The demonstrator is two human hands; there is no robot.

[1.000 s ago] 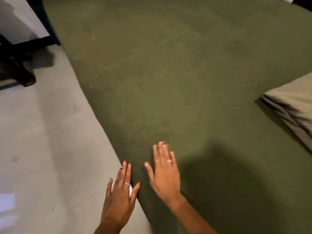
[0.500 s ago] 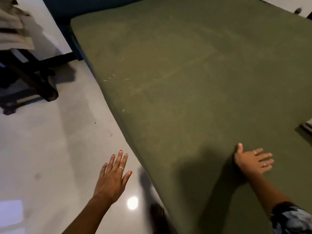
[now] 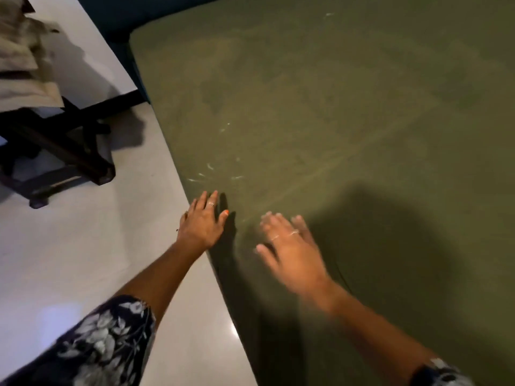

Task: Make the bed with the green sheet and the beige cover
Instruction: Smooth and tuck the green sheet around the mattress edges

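The smooth olive-green fitted sheet (image 3: 334, 112) lies taut over the bed. Both hands — left hand (image 3: 202, 222) at the edge, right hand (image 3: 291, 247) blurred — rest flat, fingers spread, likely smoothing creases. The beige cover is out of view.

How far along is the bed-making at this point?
Done: the green sheet lies spread flat over the mattress. In hand: left hand and right hand, fingers straight, are at its near edge, seemingly smoothing. Left: the beige cover, not in view.

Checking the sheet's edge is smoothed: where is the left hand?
In the head view, the left hand lies lower centre-left at the green sheet's near edge, beside the right hand.
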